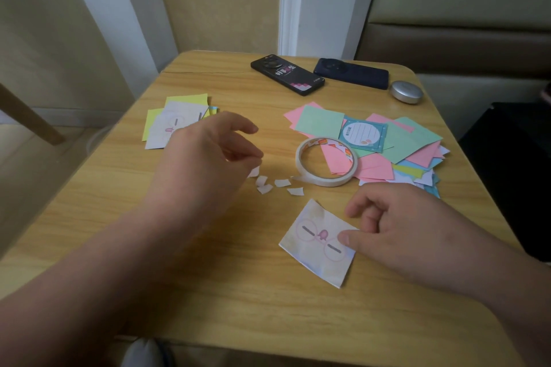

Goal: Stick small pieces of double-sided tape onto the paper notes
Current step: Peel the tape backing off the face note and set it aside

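Overhanging the tape pieces, left hand fingers were curled, hold unclear. The paper note was pinched by the right hand.

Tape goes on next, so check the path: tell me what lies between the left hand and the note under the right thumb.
Only loose tape pieces lie on the table between the left hand and the note held by the right hand. They lie low; the tape roll sits off to the side.
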The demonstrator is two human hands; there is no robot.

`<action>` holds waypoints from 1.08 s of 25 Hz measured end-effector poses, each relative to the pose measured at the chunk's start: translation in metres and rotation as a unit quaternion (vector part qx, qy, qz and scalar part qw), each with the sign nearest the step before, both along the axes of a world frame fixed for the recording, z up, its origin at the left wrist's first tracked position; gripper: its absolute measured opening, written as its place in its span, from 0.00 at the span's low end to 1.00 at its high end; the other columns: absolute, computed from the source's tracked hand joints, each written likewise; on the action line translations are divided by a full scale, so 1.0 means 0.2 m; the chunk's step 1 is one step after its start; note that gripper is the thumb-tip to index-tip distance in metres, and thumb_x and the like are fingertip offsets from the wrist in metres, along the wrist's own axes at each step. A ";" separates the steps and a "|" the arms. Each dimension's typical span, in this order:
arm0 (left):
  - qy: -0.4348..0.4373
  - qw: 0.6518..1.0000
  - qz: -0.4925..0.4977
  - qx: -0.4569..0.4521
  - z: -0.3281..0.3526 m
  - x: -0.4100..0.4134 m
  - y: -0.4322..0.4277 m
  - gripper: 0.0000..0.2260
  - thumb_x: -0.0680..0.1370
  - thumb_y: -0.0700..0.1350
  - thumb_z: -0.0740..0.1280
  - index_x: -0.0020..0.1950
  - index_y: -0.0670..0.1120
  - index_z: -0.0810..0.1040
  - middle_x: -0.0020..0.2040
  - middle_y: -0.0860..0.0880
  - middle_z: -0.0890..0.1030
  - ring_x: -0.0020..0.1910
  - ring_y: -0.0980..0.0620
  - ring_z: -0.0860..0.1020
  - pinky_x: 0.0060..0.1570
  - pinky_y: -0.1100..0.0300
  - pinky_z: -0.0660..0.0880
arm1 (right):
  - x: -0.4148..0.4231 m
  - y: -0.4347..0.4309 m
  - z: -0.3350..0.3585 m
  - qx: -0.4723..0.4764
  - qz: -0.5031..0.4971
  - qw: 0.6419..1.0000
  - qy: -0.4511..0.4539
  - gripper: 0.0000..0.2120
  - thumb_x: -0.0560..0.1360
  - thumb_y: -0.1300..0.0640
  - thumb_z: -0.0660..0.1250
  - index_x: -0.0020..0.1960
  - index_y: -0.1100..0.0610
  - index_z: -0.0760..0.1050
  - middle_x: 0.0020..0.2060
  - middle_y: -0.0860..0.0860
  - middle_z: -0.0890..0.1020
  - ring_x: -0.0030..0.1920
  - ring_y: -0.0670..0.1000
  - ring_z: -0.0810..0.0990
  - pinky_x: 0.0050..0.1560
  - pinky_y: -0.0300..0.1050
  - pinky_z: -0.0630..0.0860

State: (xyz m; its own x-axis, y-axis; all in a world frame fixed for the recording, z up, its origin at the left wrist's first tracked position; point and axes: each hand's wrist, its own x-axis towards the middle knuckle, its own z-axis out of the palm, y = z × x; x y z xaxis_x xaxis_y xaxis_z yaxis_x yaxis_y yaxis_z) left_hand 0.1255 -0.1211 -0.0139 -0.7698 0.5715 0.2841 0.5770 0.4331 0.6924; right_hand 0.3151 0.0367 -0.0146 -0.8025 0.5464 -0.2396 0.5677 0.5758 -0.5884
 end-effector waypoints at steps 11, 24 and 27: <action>-0.459 0.842 -0.076 0.272 0.07 0.12 -0.06 0.06 0.67 0.35 0.72 0.42 0.42 0.85 0.39 0.42 0.86 0.38 0.47 0.84 0.45 0.56 0.83 | -0.27 0.04 -0.07 0.255 0.090 0.960 0.078 0.08 0.75 0.45 0.67 0.50 0.48 0.81 0.47 0.43 0.77 0.54 0.49 0.70 0.57 0.51 0.73; -0.628 0.700 -0.141 0.310 0.09 0.22 -0.12 0.06 0.65 0.35 0.74 0.41 0.41 0.85 0.36 0.42 0.83 0.34 0.48 0.84 0.35 0.60 0.81 | -0.08 -0.12 0.09 -0.003 -0.005 0.938 0.346 0.07 0.77 0.50 0.64 0.44 0.51 0.77 0.38 0.46 0.85 0.47 0.41 0.82 0.48 0.29 0.74; -0.600 0.723 -0.157 0.306 0.10 0.23 -0.11 0.05 0.70 0.43 0.73 0.40 0.41 0.84 0.36 0.42 0.82 0.35 0.48 0.82 0.36 0.59 0.81 | -0.02 -0.15 0.09 -0.053 -0.007 0.917 0.395 0.06 0.74 0.52 0.65 0.43 0.53 0.77 0.35 0.50 0.84 0.38 0.50 0.82 0.44 0.37 0.77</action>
State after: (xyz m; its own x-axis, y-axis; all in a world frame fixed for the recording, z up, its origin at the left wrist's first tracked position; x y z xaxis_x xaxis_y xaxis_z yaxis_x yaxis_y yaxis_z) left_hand 0.1724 -0.1425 0.0062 -0.5319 0.8211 -0.2069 -0.5934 -0.1872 0.7828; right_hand 0.3117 0.0063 0.0024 -0.7419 0.5645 0.3617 -0.0536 0.4878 -0.8713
